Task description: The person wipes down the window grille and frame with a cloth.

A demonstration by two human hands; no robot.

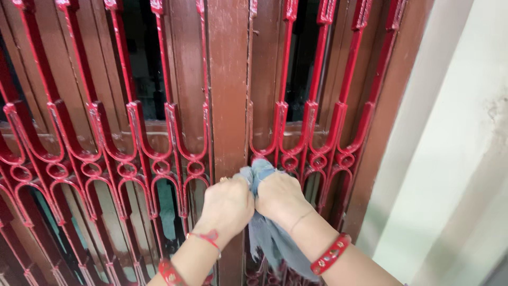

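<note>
Grey-blue cloth [263, 233] is bunched between the left hand [227, 206] and right hand [280, 197], fingers of both closed on it, pressed against the brown post [227, 95] of a red metal grille [106, 137].

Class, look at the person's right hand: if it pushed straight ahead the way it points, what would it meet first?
The right hand already clutches the grey cloth, whose top bunch seems pressed against the red metal grille beside the brown wooden post; probably the grille, though depth is unclear.

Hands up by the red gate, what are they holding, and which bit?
Both the left hand and right hand grip a grey-blue cloth near its bunched top end; the rest hangs down between the wrists.
</note>
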